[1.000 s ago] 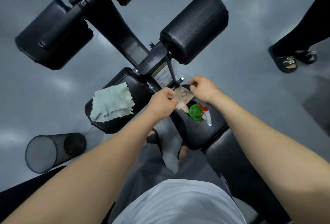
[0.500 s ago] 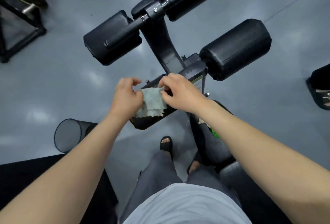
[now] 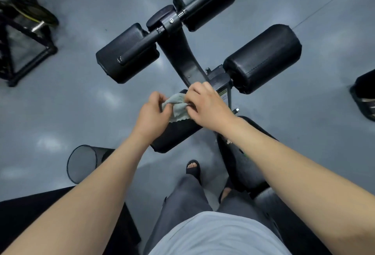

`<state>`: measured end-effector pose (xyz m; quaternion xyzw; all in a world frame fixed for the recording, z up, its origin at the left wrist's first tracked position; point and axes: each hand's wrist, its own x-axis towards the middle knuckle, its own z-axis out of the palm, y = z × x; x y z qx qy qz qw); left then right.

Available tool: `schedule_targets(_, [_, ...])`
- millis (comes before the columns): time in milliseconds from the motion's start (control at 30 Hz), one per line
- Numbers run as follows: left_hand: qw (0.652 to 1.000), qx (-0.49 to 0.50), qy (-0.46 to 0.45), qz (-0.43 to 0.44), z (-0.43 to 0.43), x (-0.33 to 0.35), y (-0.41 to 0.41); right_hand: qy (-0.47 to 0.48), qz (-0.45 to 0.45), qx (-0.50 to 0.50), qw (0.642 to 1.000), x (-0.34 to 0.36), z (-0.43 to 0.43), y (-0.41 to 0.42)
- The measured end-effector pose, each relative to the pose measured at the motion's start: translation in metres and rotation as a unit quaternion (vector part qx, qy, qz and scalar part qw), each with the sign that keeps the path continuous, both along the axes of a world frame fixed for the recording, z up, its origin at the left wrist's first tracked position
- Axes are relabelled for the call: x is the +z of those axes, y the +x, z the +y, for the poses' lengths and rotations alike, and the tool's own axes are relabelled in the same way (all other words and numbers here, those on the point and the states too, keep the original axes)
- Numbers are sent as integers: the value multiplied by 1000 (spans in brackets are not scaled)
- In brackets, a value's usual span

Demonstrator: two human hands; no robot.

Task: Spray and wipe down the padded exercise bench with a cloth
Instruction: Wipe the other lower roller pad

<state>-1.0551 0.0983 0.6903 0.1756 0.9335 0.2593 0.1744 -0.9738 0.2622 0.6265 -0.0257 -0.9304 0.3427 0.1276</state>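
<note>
- Black padded exercise bench [image 3: 174, 135] is being viewed from above; its near left seat pad is being partly covered by both hands, and its dark metal post is being flanked by cylindrical black leg rollers [image 3: 263, 57] farther off.
- Smooth grey floor [image 3: 60, 96] is being stood on by the person, whose dark sandalled foot [image 3: 193, 168] is being shown just beside the seat pad.
- Black wire-mesh waste bin [image 3: 82, 163] is being shown on the floor to the left of the bench, well apart from the hands.
- Right hand [image 3: 207, 106] is being clenched on the cloth's right end, fingers curled into the fabric.
- Left hand [image 3: 151, 112] is being closed on the cloth's left end, in a pinch.
- Pale grey-green wiping cloth [image 3: 178, 104] is being held bunched between both hands over the far end of that left seat pad; whether its frayed lower edge is touching the padding cannot be told.
</note>
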Motion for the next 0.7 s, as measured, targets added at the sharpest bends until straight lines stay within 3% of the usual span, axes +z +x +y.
schedule_targets(167, [987,36,128,-85,55,13,7,-170,-5,-92,981,4,41,20])
schedule_targets(333, [930,48,256,-260,118,13,23,-357,-13,-184,916,10,71,52])
schedule_targets(467, [878,16,260,-401,162,19,35,-350,12,-285,892,5,97,73])
schedule_targets(533, [894,31,234,-381,178,15,37,-322,18,-324,889,-2,111,79])
schedule_targets(700, [959,16,176,-220,192,-4,24,-264,13,-402,877,-13,158,87])
